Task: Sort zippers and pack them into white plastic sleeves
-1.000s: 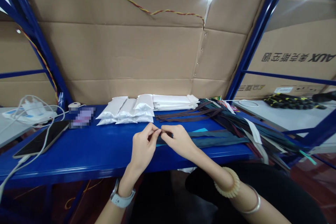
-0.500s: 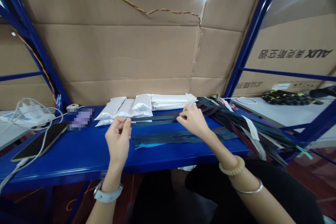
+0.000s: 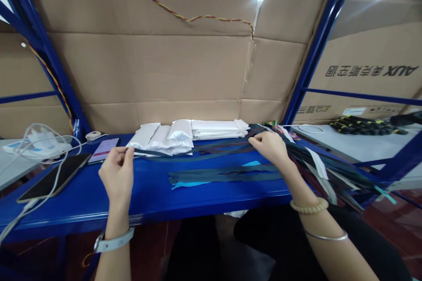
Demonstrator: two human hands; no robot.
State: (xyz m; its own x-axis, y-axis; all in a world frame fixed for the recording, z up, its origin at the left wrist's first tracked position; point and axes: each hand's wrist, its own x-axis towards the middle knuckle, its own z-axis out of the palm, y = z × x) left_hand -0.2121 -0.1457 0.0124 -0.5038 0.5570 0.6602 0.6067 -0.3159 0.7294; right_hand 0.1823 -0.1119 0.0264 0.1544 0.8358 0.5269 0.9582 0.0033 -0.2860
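Observation:
A dark zipper (image 3: 154, 153) is stretched across the table, just in front of the white packets. Its left end is pinched between thumb and fingers of my left hand (image 3: 118, 171). My right hand (image 3: 272, 145) is closed on the zipper's right part, beside a pile of zippers. Nearer to me, another dark zipper (image 3: 224, 173) lies flat, with a bright blue strip (image 3: 191, 184) showing under it. The pile of dark, maroon and grey zippers (image 3: 326, 169) spreads to the right, wrapped partly by a white band (image 3: 314, 160).
White packets (image 3: 145, 136) and a stack of flat white packages (image 3: 219, 128) sit against the cardboard wall (image 3: 148, 66). On the left are a black phone (image 3: 54, 178) with a white cable, a pink-screened phone (image 3: 103, 150) and a white tape roll (image 3: 93, 135). Blue frame posts (image 3: 316, 48) flank the table (image 3: 148, 197).
My left hand has moved left and my right hand has moved right, so they are farther apart. The zipper between them now spans a longer stretch.

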